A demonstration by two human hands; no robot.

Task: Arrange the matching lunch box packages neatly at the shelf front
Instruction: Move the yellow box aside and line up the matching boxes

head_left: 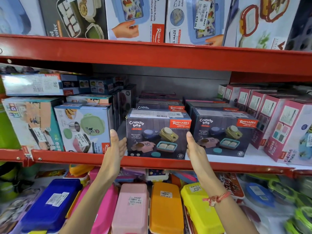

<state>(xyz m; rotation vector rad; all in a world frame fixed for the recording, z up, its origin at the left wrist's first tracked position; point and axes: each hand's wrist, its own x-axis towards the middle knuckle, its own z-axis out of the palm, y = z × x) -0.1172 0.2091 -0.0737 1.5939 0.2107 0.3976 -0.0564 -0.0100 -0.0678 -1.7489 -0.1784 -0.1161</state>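
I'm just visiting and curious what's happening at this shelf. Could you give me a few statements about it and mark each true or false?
1. Both hands flank one Crunchy Bite box. True: left hand on its left side, right hand on its right.
2. A second Crunchy Bite box stands to its right. True.
3. The shelf edge is blue. False: it is red.
4. The right wrist is bare. False: it wears a red thread band.
5. The held box is lifted high above the shelf. False: it sits at shelf level, at the front.
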